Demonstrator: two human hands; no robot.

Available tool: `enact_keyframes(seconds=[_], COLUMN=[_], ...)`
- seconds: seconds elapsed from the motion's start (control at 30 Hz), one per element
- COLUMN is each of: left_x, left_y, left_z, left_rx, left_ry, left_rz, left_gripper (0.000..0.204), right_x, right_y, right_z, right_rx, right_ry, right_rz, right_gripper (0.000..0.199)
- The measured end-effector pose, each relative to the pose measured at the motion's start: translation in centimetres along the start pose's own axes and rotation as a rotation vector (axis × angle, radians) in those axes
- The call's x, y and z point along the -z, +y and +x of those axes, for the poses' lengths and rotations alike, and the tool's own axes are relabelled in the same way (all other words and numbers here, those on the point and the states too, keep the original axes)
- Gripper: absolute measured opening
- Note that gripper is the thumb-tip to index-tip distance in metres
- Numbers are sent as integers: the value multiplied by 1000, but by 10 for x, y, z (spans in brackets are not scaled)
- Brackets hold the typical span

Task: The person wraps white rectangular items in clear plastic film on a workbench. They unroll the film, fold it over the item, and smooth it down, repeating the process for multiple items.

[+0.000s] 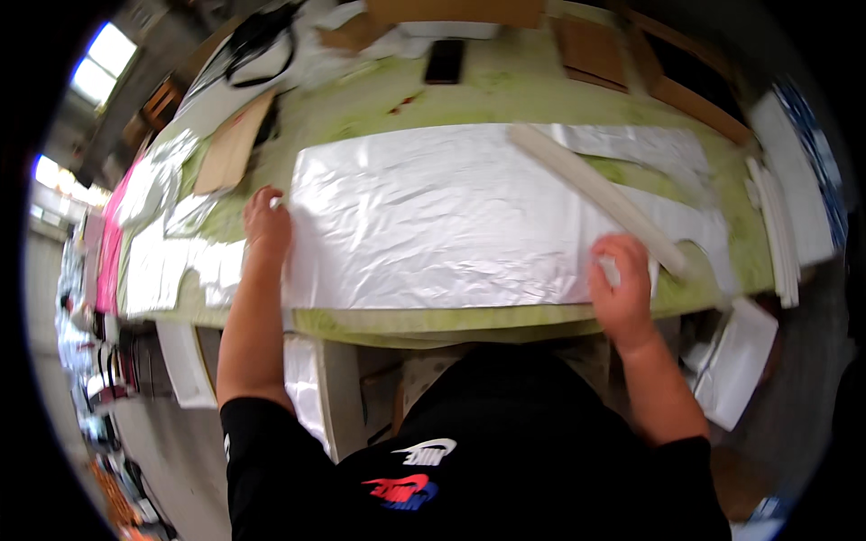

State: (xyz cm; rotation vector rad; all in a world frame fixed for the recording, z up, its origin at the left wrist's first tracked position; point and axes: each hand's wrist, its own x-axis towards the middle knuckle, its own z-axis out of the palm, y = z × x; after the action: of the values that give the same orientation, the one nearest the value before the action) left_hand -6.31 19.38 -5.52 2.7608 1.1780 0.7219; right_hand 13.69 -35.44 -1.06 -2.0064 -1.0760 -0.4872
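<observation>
A large crinkled silver foil sheet (pixel 442 221) lies flat along the front of the table. My left hand (pixel 268 224) is at its left edge, fingers bent inward and a small pale patch showing between them. At the sheet's lower right, my right hand (pixel 622 281) is curled and slightly blurred. A white patch shows between its thumb and fingers; whether that is held material or the sheet behind cannot be made out. A long beige strip (pixel 591 191) slants across the sheet's right part, its near end close to my right hand. More silver pieces (pixel 636 144) lie beyond the strip.
Cut silver pieces (pixel 161 270) and a brown cardboard piece (pixel 236 144) lie to the left. A black phone (pixel 445 62) is at the far side, with an open cardboard box (pixel 690 77) at far right. White strips (pixel 774 230) lie along the right edge, above a white bin (pixel 738 361).
</observation>
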Motion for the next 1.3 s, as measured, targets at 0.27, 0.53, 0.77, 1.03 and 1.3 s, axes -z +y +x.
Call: enact_keyframes(seconds=[0.27,0.53,0.77,1.03,1.3], left_x=[3,17,33,0,7], left_y=[190,370,438,496,496], left_z=[-41,-137,-151,-163,-152], left_rx=[-240,-848,-1043,-930,-676], left_ry=[-332,-414,-493,-907,-1084], left_rz=[-713,-869,-715,-373,-417], left_gripper=[28,38,26,32,26], right_x=[73,38,59,61,76], right_y=[63,-18,-15,-4,1], right_z=[-2,-45,-74,-119,-130], right_rx=[-502,-594,-670,-723,-698], right_ry=[-480,-438,-177,-19,41], right_rz=[-265,108,333,523,447], right_gripper=[61,71,45,27,24])
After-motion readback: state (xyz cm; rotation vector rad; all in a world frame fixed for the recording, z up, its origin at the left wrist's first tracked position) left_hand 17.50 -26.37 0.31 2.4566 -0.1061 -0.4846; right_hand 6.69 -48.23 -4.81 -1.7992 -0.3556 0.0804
